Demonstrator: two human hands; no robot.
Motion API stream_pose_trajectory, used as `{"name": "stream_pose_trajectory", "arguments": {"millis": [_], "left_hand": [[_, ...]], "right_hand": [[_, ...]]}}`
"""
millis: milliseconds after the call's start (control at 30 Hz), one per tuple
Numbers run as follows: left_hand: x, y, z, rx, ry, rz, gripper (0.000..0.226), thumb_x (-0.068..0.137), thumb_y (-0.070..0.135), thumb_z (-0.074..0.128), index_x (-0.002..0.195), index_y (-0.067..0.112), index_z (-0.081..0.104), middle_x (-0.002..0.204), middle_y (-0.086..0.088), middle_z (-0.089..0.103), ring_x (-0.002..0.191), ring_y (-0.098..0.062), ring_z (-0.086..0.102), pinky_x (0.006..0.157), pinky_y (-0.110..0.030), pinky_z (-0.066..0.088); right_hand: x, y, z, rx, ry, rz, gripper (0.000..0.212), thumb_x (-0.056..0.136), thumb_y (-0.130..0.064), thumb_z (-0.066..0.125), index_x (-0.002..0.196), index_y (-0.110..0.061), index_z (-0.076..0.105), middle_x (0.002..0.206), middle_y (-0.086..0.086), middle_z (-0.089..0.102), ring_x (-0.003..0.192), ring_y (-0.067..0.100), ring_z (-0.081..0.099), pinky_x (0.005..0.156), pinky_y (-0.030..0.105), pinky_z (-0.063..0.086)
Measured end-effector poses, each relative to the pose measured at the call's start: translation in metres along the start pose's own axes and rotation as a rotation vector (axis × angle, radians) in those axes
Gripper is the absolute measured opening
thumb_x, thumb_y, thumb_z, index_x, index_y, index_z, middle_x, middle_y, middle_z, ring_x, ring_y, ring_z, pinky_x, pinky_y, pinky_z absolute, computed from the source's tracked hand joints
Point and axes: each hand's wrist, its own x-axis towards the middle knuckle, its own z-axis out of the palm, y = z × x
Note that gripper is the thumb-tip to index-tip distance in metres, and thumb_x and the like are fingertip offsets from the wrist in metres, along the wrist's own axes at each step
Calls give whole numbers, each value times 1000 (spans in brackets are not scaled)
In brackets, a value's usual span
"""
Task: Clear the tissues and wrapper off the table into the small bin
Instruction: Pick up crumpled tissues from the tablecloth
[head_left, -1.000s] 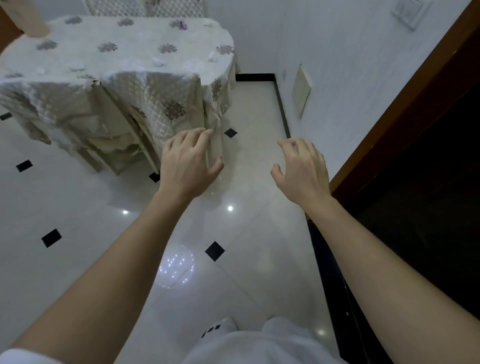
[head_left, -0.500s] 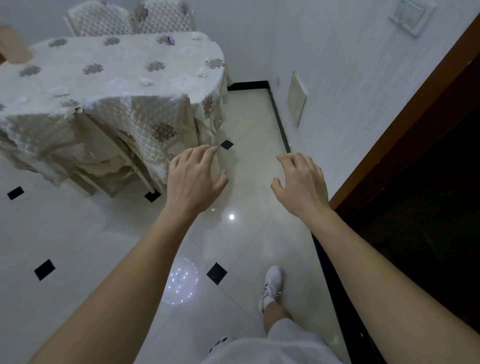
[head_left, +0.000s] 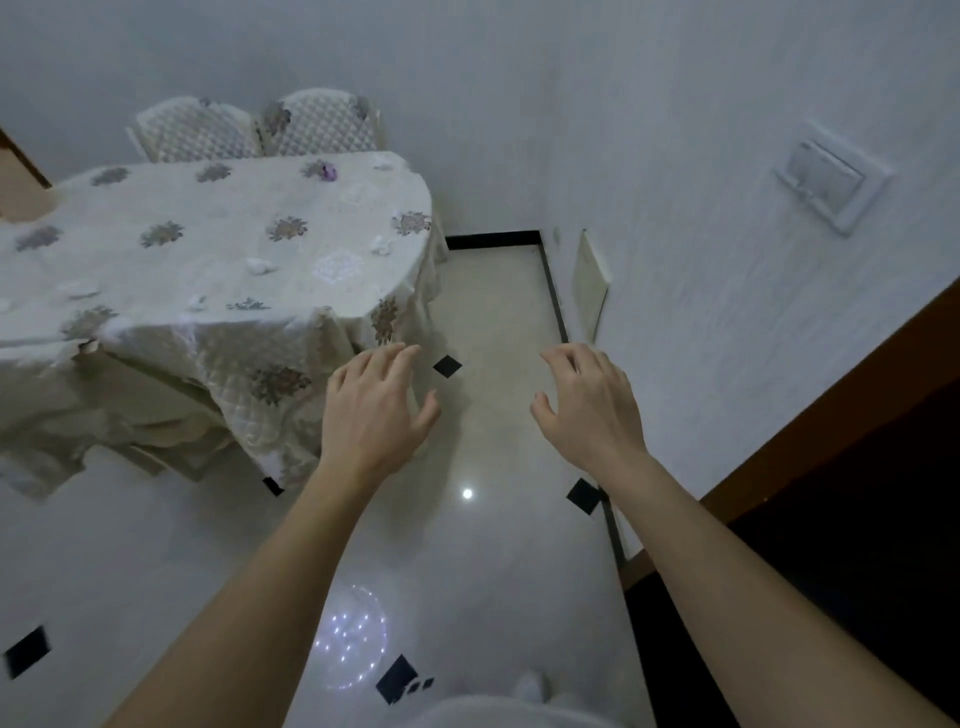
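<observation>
A table (head_left: 156, 312) under a cream quilted cloth with flower patches stands ahead on the left. Several small white crumpled tissues lie on it, one near the middle (head_left: 260, 266), one by the right edge (head_left: 382, 245), one toward the front (head_left: 197, 303). A small purple wrapper (head_left: 328, 171) lies at the far side. My left hand (head_left: 371, 410) hovers with relaxed fingers in front of the table's near corner and holds nothing. My right hand (head_left: 589, 402) hovers empty over the floor, fingers loosely spread. No bin is in view.
Two white quilted chairs (head_left: 260, 130) stand behind the table against the back wall. A white wall with a panel (head_left: 589, 283) and a switch plate (head_left: 828, 182) runs along the right. A dark doorway (head_left: 857, 519) opens at the right. Glossy tiled floor (head_left: 493, 312) lies between table and wall.
The view has tilted up and drawn nearer the table, so the chairs and back wall show. Both hands stay empty and hover as before.
</observation>
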Motion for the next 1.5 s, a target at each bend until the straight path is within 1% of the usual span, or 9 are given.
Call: {"name": "stream_pose_trajectory", "arguments": {"millis": [167,267,367,633,833,967,1067,1300,1500], "left_hand": [[52,7,18,17,17,-44,56,85,49,46,133,21,52,135,-2,57,125,-24,50,101,-45,41],[83,5,31,3,3,-70,53,87,46,55,134,21,52,136,-3,56,126,-26,49,102,-47,40],[113,1,47,2,-11,-88,53,88,46,57,135,22,51,137,-3,56,126,-26,49,102,-47,40],[226,-36,98,-33,2,-89,48,87,43,59,129,20,53,133,-2,58,122,-26,51,100,-47,42],[339,-76,138,-43,-30,-112,57,87,51,45,134,20,53,138,-2,56,127,-24,49,103,-46,40],[401,-96,162,-50,-53,-113,54,86,45,51,133,19,55,137,-2,57,127,-25,50,101,-46,40],[439,-106,179,-37,-84,-123,52,87,43,56,133,20,55,137,-1,57,127,-24,50,102,-45,41],[519,-125,214,-45,-113,-163,53,86,46,51,132,20,55,135,0,59,125,-23,52,100,-45,42],[590,-134,247,-39,-111,-232,55,86,48,49,132,19,57,134,-1,60,123,-24,54,99,-44,44]], "right_hand": [[57,28,14,30,-22,-20,44,84,-30,57,125,-13,58,124,7,59,113,25,54,91,40,46],[91,38,26,50,-41,-22,44,84,-30,56,125,-12,58,123,8,60,111,26,55,89,40,47],[123,44,41,57,-44,-42,43,84,-29,58,124,-11,59,121,9,60,109,26,55,87,37,46],[245,56,87,53,-70,-70,45,87,-29,57,128,-11,57,126,11,59,114,27,54,93,37,46],[366,59,130,49,-109,-55,44,88,-29,56,128,-11,56,124,11,59,114,26,54,90,38,49],[430,63,160,79,-130,-32,45,88,-30,54,130,-13,53,125,7,59,113,23,52,92,39,50],[466,69,178,69,-149,-17,42,87,-29,53,125,-11,56,122,8,61,110,24,53,91,38,50],[556,83,213,74,-167,-26,42,87,-29,54,125,-12,57,123,7,61,110,24,54,86,38,50],[647,104,250,121,-200,-89,41,87,-27,55,125,-11,59,121,9,61,106,25,57,84,38,51]]}}
